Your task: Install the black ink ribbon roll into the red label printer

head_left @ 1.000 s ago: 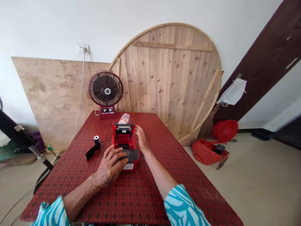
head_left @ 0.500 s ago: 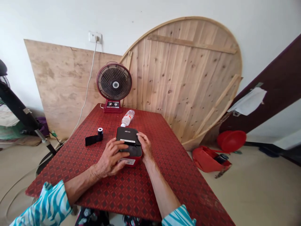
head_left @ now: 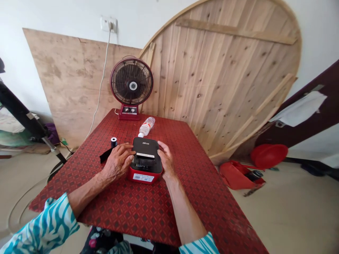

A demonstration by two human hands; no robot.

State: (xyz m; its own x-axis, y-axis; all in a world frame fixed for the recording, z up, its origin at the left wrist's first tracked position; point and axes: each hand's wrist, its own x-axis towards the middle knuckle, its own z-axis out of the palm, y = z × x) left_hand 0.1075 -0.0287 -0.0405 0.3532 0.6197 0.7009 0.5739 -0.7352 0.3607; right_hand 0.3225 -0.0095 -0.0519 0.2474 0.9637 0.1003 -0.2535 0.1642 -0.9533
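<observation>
A red label printer (head_left: 146,160) with a black lid sits shut near the middle of the red patterned table (head_left: 87,190). My left hand (head_left: 117,163) rests its fingers on the printer's left edge, and my right hand (head_left: 166,159) grips its right side. Just left of my left hand stand a small black-and-white roll (head_left: 113,142) and a black strip (head_left: 106,155) running from it. A plastic bottle (head_left: 146,126) lies behind the printer, almost touching it.
A red desk fan (head_left: 131,83) stands at the table's back edge, its white cord rising to a wall socket (head_left: 108,24). Behind lean plywood (head_left: 71,77) and a round wooden board (head_left: 219,77). Red bowl (head_left: 268,156) and red bag (head_left: 234,175) lie on the floor right.
One second ago the printer's top stood open and my left hand held a dark lid piece on it. Now the black lid is shut, and my hands hold its sides.
</observation>
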